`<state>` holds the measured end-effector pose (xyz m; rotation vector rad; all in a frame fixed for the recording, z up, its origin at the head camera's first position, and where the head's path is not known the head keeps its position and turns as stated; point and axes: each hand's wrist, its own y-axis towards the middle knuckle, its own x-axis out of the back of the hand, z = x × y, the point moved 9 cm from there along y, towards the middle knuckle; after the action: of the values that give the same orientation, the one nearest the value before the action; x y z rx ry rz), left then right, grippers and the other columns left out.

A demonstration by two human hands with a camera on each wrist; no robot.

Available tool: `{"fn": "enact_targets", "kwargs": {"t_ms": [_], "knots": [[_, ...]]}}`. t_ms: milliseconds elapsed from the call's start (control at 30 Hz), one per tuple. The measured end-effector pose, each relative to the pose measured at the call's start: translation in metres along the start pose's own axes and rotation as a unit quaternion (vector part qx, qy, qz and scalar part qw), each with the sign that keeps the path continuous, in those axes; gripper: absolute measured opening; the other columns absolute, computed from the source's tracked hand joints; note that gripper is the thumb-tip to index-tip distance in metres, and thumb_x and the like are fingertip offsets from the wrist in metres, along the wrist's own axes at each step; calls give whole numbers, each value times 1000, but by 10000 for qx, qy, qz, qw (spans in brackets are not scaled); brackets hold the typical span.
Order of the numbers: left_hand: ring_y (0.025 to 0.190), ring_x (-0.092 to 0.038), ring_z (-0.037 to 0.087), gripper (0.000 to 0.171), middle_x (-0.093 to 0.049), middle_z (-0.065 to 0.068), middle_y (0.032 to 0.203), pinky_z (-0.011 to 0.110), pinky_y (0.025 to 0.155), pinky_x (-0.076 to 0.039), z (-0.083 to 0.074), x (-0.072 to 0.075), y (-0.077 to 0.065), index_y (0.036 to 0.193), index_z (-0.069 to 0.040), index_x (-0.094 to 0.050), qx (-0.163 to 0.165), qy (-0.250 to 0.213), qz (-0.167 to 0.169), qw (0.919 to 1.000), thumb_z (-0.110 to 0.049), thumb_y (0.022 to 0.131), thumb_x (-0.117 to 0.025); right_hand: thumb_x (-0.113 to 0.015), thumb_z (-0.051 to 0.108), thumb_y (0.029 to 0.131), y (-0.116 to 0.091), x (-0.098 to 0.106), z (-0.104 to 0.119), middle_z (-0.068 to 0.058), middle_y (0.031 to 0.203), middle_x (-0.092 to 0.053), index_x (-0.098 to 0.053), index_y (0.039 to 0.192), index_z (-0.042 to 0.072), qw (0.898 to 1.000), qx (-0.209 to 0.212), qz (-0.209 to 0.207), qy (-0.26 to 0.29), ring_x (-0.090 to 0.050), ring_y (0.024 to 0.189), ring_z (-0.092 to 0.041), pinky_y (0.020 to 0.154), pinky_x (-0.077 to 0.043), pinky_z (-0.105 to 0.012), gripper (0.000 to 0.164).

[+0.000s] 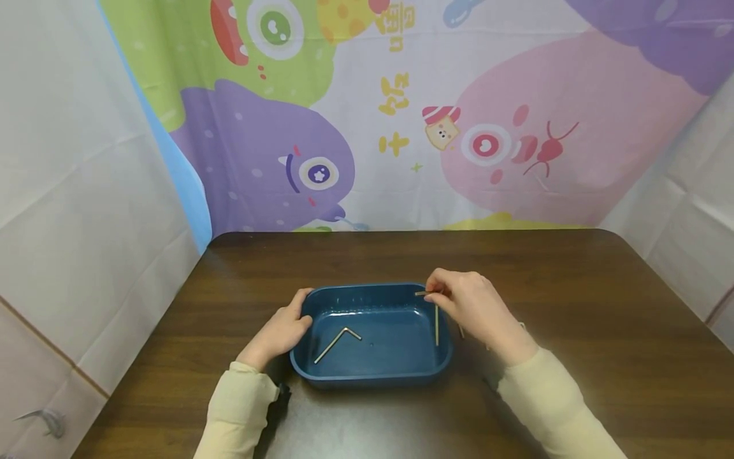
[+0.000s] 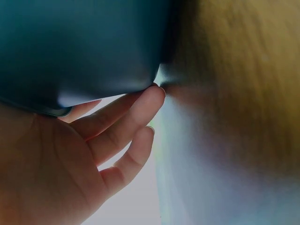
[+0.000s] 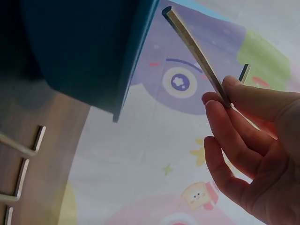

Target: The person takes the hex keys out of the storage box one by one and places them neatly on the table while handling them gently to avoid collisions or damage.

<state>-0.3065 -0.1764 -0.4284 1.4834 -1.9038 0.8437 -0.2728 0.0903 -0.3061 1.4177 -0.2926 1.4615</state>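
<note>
A blue tray (image 1: 373, 376) sits on the table, and one L-shaped hex key (image 1: 332, 344) lies in its left part. At the tray's left end, my left hand (image 1: 283, 328) grips the wall, thumb over the rim and fingers along the outside (image 2: 117, 117). My right hand (image 1: 473, 306) is over the tray's right end, pinching another hex key (image 3: 197, 56) near its bend between thumb and fingertips. In the head view that key's long arm (image 1: 437, 328) hangs down over the tray while its short arm points left.
Several more hex keys (image 3: 21, 180) lie on the wooden table (image 1: 602, 306) just right of the tray, partly hidden by the right hand in the head view. A cartoon-printed cloth (image 1: 390, 185) hangs behind the table's far edge, with pale cloths at both sides.
</note>
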Motion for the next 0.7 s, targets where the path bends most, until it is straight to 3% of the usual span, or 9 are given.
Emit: {"fn": "enact_targets", "kwargs": {"t_ms": [700], "knots": [[84, -59, 24, 50, -47, 22, 130, 34, 67, -48, 1, -1, 1, 137, -15, -27, 37, 16, 2, 10000, -14, 88, -39, -71, 8, 74, -34, -5, -49, 2, 77, -62, -63, 79, 10, 9962, -745, 158, 424, -63, 69, -13, 62, -48, -29, 10]]}}
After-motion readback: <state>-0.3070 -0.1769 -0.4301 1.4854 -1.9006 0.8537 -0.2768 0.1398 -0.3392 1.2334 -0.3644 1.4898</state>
